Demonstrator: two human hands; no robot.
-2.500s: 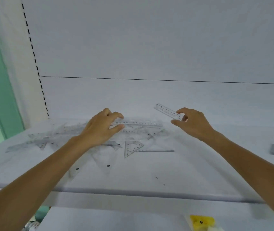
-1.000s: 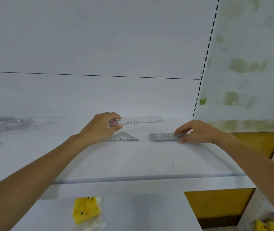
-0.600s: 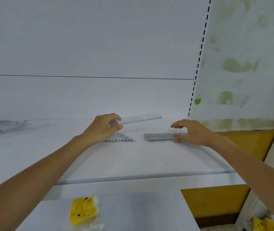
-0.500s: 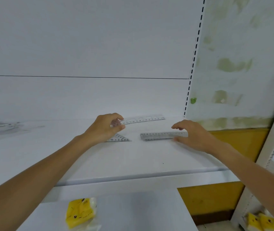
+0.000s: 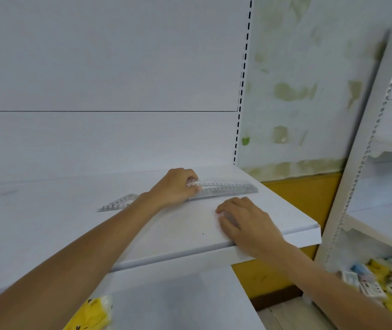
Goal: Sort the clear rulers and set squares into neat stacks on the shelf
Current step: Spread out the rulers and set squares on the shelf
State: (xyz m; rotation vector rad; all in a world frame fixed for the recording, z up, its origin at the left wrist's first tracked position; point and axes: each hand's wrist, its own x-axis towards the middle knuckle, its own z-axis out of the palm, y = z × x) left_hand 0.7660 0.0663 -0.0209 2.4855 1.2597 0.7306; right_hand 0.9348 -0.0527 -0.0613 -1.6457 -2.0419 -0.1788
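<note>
from my remote seat i see the left hand (image 5: 174,188) curled round the left end of a long clear plastic ruler (image 5: 228,188) with black markings, pinching it between fingers and thumb. the ruler runs to the right along the back of the flat white shelf board (image 5: 47,222), ending near the board's right rear corner. i cannot tell whether a second ruler lies under it, as the edges blur together.

a small clear triangular set square (image 5: 118,203) lies flat on the board just left of the left wrist, partly hidden by the forearm.

the right hand (image 5: 245,222) rests palm down on the board in front of the ruler, apart from it, fingers loosely bent and holding nothing.

a yellow plastic packet (image 5: 90,314) lies on the lower shelf. blurred coloured packets (image 5: 390,284) fill the neighbouring rack at right.
</note>
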